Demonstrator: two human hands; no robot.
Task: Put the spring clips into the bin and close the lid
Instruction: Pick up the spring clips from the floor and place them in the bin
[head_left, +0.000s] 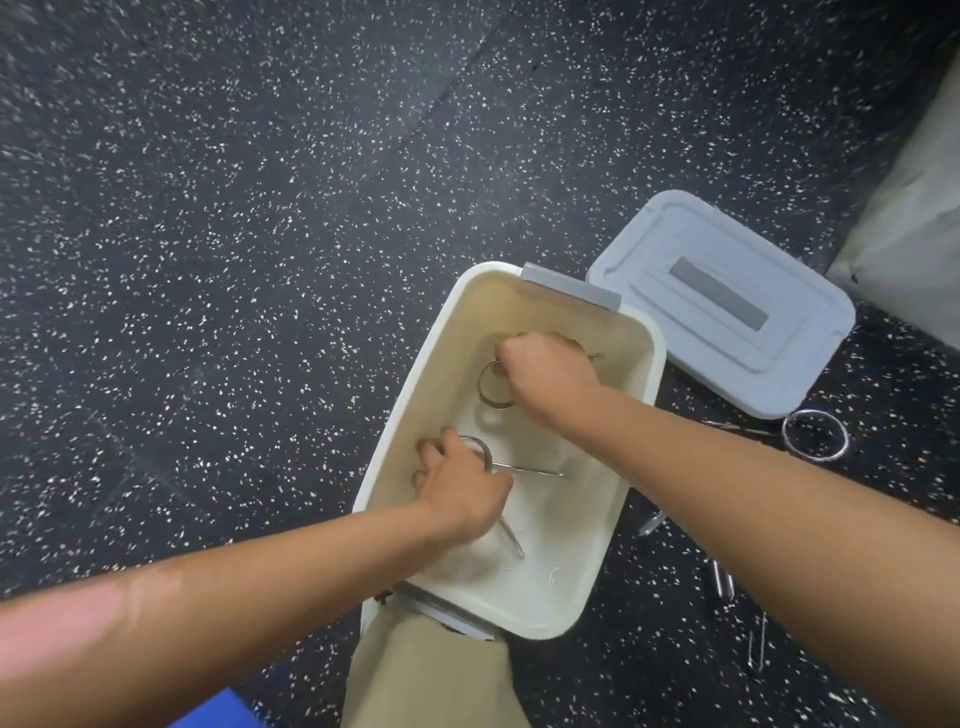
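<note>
Head view shows both your hands down inside the bin (644, 395), so you are mid-task. Your left hand (462, 493) has its fingers curled around one spring clip (524, 470), and your right hand (545, 374) fists another clip (493, 387). At 3 o'clock of the bin, more clips lie on the floor (208, 260), one a ring clip (815, 434). The lid (727, 301) lies off at 1 o'clock, not yet closed.
</note>
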